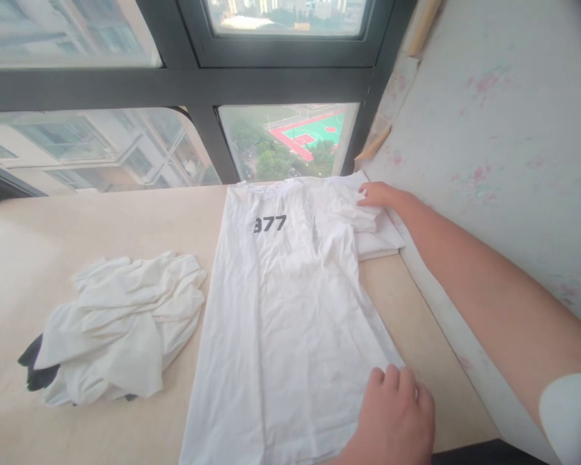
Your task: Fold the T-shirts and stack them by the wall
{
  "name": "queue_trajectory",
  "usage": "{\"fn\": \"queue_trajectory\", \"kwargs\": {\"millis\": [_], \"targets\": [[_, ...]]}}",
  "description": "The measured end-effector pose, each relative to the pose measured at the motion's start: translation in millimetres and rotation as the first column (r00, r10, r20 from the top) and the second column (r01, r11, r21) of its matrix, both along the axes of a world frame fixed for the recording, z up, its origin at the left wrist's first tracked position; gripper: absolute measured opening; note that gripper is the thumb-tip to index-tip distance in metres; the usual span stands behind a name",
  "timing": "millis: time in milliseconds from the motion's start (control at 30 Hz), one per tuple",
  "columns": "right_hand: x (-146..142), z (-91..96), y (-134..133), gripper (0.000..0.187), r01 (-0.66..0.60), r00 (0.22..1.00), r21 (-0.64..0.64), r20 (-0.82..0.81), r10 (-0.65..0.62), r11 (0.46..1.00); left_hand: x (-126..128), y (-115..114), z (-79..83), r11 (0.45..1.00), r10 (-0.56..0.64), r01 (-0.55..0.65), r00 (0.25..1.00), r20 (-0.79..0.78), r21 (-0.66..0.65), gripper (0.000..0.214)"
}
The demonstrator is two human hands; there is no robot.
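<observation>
A white T-shirt (pixel 290 303) printed with "377" lies flat along the beige table (pixel 101 219), collar toward the window. My right hand (pixel 380 195) reaches to the far right corner and its fingers are closed on the folded-in right sleeve (pixel 368 229) at the shoulder. My left hand (pixel 394 416) is at the near edge, fingers curled on the shirt's lower right hem. The shirt's left side lies smooth and untouched.
A crumpled pile of white clothes (pixel 121 323) with a dark piece under it sits on the table's left. A window with a dark frame (pixel 213 84) runs behind the table. A pale speckled wall (pixel 489 161) borders the table on the right.
</observation>
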State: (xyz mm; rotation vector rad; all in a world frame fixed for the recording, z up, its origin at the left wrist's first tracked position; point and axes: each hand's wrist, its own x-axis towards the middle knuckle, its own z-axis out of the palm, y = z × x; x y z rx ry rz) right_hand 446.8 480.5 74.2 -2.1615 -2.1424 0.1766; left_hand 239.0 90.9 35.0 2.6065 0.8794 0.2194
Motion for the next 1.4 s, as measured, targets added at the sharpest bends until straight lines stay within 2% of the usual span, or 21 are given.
{"fn": "queue_trajectory", "kwargs": {"millis": [100,167,333,467,567,667,733,800,833,900,967,1000,1167,1300,1400], "targets": [[3.9,0.1,22.3,0.017,-0.017,0.997,-0.173,0.069,0.030,0.985,23.7,-3.5,-12.5,0.999,-0.043,0.044,0.997,-0.060,0.017,0.025],[8.0,3.2,35.4,0.014,-0.005,0.996,-0.185,0.083,0.020,0.983,34.7,-4.1,-17.7,0.998,-0.052,0.047,0.987,-0.149,-0.035,0.028],[17.2,21.6,48.8,0.024,0.067,0.996,-0.057,0.057,-0.064,0.996,48.3,-2.6,-21.8,0.988,-0.011,-0.027,0.970,-0.244,-0.153,0.046],[14.1,42.1,47.2,0.038,0.105,0.992,0.064,0.056,-0.109,0.992,49.5,-6.1,-23.7,0.987,-0.027,-0.013,0.967,-0.253,-0.158,0.023],[6.2,48.3,44.3,0.033,0.134,0.989,0.130,0.048,-0.141,0.982,49.2,-10.1,-26.4,0.991,-0.034,0.001,0.968,-0.248,-0.133,0.022],[-6.6,41.1,32.6,0.024,0.112,0.990,0.164,0.065,-0.124,0.980,49.8,-11.9,-30.1,0.987,-0.056,0.019,0.971,-0.232,-0.157,0.029],[-17.7,30.5,16.5,0.026,0.071,0.995,0.253,0.055,-0.087,0.965,50.5,-12.7,-33.4,0.988,-0.057,0.023,0.975,-0.216,-0.154,0.026],[-29.7,17.4,-6.0,0.027,0.103,0.994,0.345,-0.009,-0.106,0.933,50.9,-14.3,-36.8,0.993,-0.040,0.018,0.980,-0.194,-0.115,0.019],[-35.5,10.4,-18.8,0.027,0.152,0.988,0.332,-0.056,-0.141,0.931,50.9,-15.2,-38.4,0.996,-0.027,0.011,0.983,-0.179,-0.088,0.018],[-45.3,-3.5,-45.1,0.027,0.260,0.962,0.167,-0.131,-0.240,0.951,49.9,-16.6,-40.8,1.000,-0.007,0.003,0.990,-0.144,-0.031,0.019],[-52.3,-16.0,-69.2,0.033,0.306,0.941,-0.007,-0.151,-0.304,0.952,47.8,-16.5,-42.0,1.000,-0.022,0.024,0.995,-0.102,0.016,0.019],[-54.9,-20.9,-79.5,0.035,0.311,0.936,-0.043,-0.158,-0.314,0.950,46.4,-16.1,-42.2,0.999,-0.035,0.039,0.996,-0.081,0.038,0.019],[-63.4,-30.4,-107.6,0.039,0.371,0.907,0.018,-0.224,-0.358,0.929,39.5,-15.3,-42.1,0.990,-0.068,0.061,0.996,0.050,0.127,0.020],[-70.9,-33.0,-109.9,0.043,0.347,0.907,-0.020,-0.246,-0.341,0.938,36.1,-19.7,-42.1,0.982,-0.048,0.024,0.991,0.123,0.185,0.018],[-74.9,-37.7,-107.2,0.035,0.360,0.874,-0.019,-0.343,-0.344,0.933,32.5,-21.5,-38.6,0.969,-0.055,0.010,0.983,0.175,0.248,0.017]]}}
